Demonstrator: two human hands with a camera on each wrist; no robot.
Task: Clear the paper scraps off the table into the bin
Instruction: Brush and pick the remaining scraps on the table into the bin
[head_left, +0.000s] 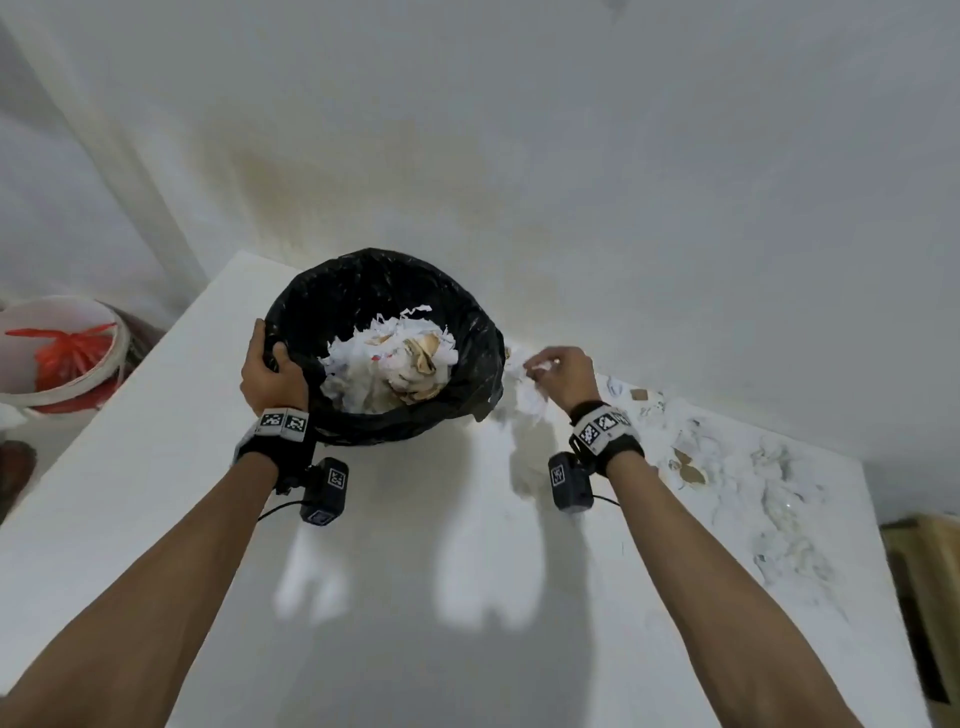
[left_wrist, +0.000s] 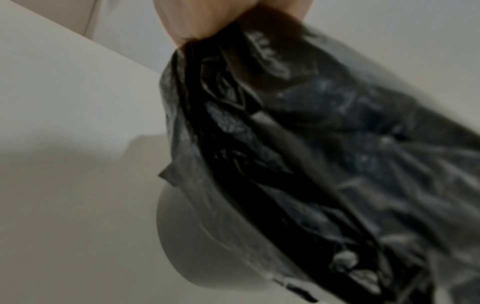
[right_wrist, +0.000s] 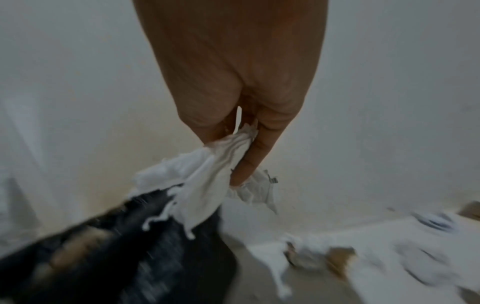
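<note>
A bin (head_left: 467, 374) lined with a black bag stands on the white table (head_left: 363, 597), partly filled with white and brown paper scraps (head_left: 395, 364). My left hand (head_left: 270, 371) grips the bag at the bin's left rim; the left wrist view shows the black bag (left_wrist: 298, 154) bunched under the fingers and the grey bin wall (left_wrist: 197, 246). My right hand (head_left: 553, 371) hangs just right of the bin and pinches a bunch of white paper scraps (head_left: 530, 395), which dangle from the fingers (right_wrist: 249, 160) in the right wrist view. More scraps (head_left: 753, 483) lie scattered over the table's right side.
A wall runs close behind the table. A white bucket (head_left: 111, 364) with a red bag (head_left: 67, 348) stands on the floor to the left. A wooden object (head_left: 930, 571) sits past the table's right edge.
</note>
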